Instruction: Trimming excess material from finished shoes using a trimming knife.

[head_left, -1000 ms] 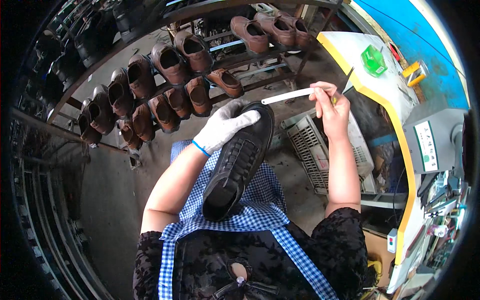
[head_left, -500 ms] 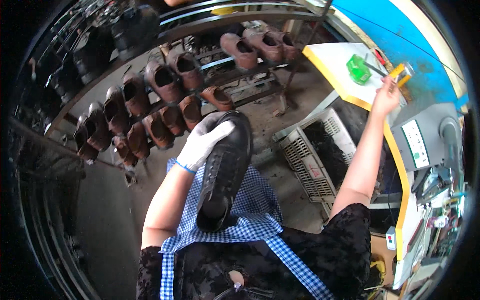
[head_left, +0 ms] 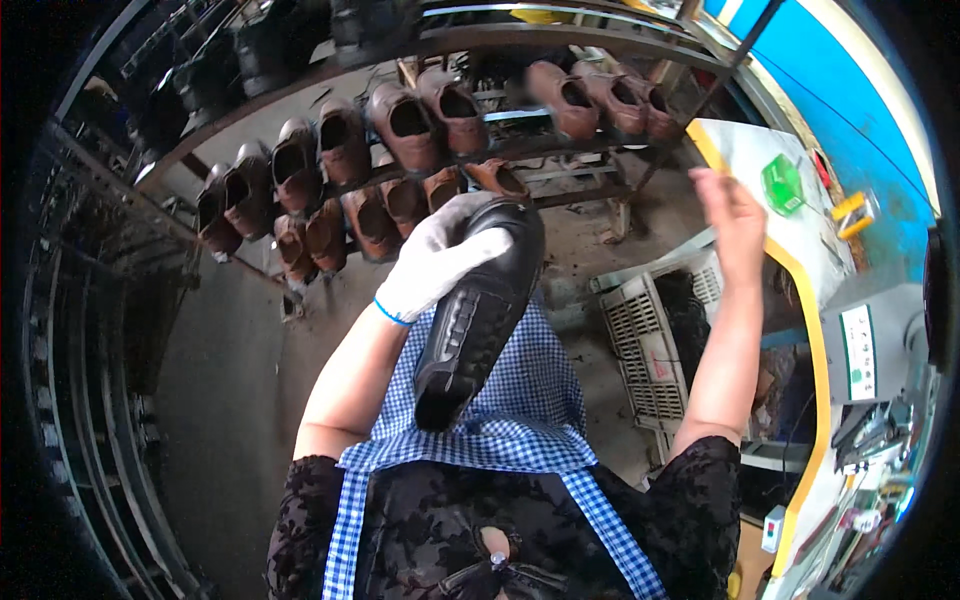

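My left hand [head_left: 435, 258], in a white knitted glove with a blue cuff, grips a black lace-up shoe [head_left: 478, 305] around its toe. The shoe hangs tilted in front of my blue checked apron [head_left: 530, 375], its opening toward me. My bare right hand [head_left: 735, 222] is raised above the near edge of the white worktable [head_left: 745, 150]. Its fingers are apart, slightly blurred, and no held thing shows. Nearest to it on the table are a green translucent container [head_left: 782, 185] and a yellow-framed object [head_left: 853, 215].
Ahead stands a metal rack [head_left: 560, 145] with rows of brown shoes [head_left: 405, 125] and black ones above. A white plastic crate [head_left: 645, 350] with dark contents sits below the yellow-edged table. A grey machine [head_left: 870, 330] and several tools are at the right.
My right hand has moved left, away from the yellow-framed object on the table. The left hand still holds the shoe, now slightly further right. The view has shifted.
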`<action>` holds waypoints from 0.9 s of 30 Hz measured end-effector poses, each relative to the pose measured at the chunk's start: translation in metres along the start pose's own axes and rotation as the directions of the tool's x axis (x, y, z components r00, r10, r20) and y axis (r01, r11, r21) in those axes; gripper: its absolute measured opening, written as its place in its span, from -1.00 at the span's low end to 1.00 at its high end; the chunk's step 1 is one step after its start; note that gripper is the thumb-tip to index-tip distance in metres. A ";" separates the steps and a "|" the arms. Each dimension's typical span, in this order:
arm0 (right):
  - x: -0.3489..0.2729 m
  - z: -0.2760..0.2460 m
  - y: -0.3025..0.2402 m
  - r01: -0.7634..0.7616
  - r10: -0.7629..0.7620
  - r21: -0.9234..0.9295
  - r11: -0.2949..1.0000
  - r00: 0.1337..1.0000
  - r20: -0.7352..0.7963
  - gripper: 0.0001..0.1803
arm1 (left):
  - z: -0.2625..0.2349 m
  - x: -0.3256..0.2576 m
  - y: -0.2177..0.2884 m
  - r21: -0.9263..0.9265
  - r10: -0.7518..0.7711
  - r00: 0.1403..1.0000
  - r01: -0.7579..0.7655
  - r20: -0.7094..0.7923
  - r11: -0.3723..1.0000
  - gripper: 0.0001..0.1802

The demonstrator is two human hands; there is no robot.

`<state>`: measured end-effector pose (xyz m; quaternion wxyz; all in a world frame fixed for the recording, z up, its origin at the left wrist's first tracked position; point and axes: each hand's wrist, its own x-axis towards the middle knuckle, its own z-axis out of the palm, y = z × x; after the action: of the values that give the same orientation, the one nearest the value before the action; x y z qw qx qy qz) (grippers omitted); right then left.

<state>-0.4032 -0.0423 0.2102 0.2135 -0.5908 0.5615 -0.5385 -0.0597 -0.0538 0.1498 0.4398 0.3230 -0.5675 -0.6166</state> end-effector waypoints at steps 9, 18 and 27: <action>-0.032 0.101 -0.056 0.346 -0.345 0.119 0.931 0.720 0.602 -0.74 | 0.000 -0.030 0.020 0.066 -0.044 0.996 0.039 0.084 0.997 -0.25; -0.042 0.113 -0.051 0.286 -0.280 0.102 0.953 0.697 0.660 -0.80 | 0.000 -0.045 0.023 0.086 -0.055 0.995 0.047 0.086 0.995 -0.26; -0.060 0.113 -0.064 0.593 -0.380 -0.161 0.789 0.676 0.631 -0.82 | 0.000 -0.050 0.005 0.198 -0.025 0.999 0.019 0.029 0.980 -0.28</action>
<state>-0.2633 -0.0112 0.2045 0.1067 -0.8811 0.3770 -0.2648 -0.0386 -0.0080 0.1501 0.3897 0.3617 -0.6292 -0.5669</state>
